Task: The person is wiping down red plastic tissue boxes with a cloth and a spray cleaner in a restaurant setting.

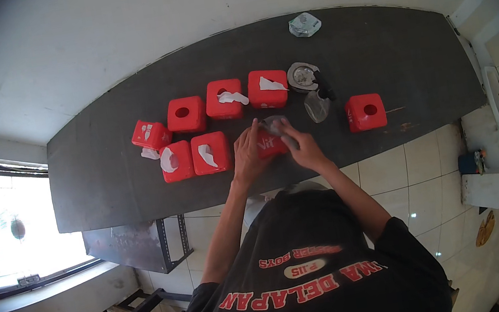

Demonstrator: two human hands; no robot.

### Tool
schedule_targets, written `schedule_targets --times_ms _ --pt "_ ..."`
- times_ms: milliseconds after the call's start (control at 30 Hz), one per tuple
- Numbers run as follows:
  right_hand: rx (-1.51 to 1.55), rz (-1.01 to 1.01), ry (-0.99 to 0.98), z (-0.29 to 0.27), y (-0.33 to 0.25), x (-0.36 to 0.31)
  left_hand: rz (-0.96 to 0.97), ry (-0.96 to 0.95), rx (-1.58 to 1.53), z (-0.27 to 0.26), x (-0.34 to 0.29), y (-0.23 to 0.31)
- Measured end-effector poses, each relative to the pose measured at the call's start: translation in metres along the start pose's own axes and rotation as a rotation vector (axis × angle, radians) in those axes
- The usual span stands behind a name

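In front of me at the near side of the dark table stands a red tissue box [271,146] with white lettering. My left hand [249,154] grips its left side, fingers closed along the edge. My right hand [305,150] is closed on a grey cloth [274,124], which lies over the box's top and right side; motion blurs it a little. Closest on the left is another red tissue box [210,154] with a white tissue poking from its round hole. Just beyond my right hand lies a clear spray bottle [318,106] with a black trigger head.
Several more red tissue boxes stand left and beyond, one tilted [150,134]. A single red box [365,113] sits to the right. A round ashtray [302,76] lies beside the spray bottle. Near the wall is a plastic packet [304,24]. The table's front edge [379,150] runs close to me.
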State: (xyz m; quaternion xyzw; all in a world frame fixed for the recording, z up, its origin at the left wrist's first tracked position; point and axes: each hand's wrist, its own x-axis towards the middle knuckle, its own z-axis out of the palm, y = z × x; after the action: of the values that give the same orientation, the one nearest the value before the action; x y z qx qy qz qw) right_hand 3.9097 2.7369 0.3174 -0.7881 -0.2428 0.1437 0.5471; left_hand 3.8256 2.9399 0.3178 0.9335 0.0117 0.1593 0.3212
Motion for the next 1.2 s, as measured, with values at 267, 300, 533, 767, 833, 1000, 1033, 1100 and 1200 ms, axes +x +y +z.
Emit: schedule_targets --times_ms 267,300,533,767,833,1000,1033,1100,1200 --pt "-0.324 -0.270 -0.339 -0.039 -0.008 -0.045 -0.012 -0.057 0.101 0.005 -0.006 -0.005" --pt "-0.229 -0.219 -0.344 -0.041 -0.005 -0.047 0.003 -0.054 0.126 0.006 -0.008 -0.008" --pt "0.321 0.420 0.329 -0.042 -0.017 -0.018 -0.057 0.047 -0.183 -0.011 -0.021 0.002" --pt "-0.100 -0.140 0.078 -0.004 -0.036 0.027 -0.110 -0.012 -0.275 -0.002 -0.028 -0.032" --pt "-0.192 -0.323 0.041 0.010 -0.030 0.029 -0.112 0.009 -0.276 0.004 -0.028 -0.036" --pt "-0.386 -0.392 -0.356 0.011 -0.033 0.003 -0.287 -0.079 -0.473 -0.003 -0.024 -0.034" --pt "-0.386 -0.392 -0.368 0.005 -0.036 -0.006 -0.296 -0.073 -0.476 -0.004 -0.025 -0.031" --pt "-0.306 -0.335 -0.473 -0.011 -0.036 -0.011 -0.257 -0.068 -0.350 -0.004 -0.024 -0.031" --pt "-0.223 -0.197 -0.533 -0.029 -0.031 -0.010 -0.139 0.005 -0.312 -0.004 -0.023 -0.030"
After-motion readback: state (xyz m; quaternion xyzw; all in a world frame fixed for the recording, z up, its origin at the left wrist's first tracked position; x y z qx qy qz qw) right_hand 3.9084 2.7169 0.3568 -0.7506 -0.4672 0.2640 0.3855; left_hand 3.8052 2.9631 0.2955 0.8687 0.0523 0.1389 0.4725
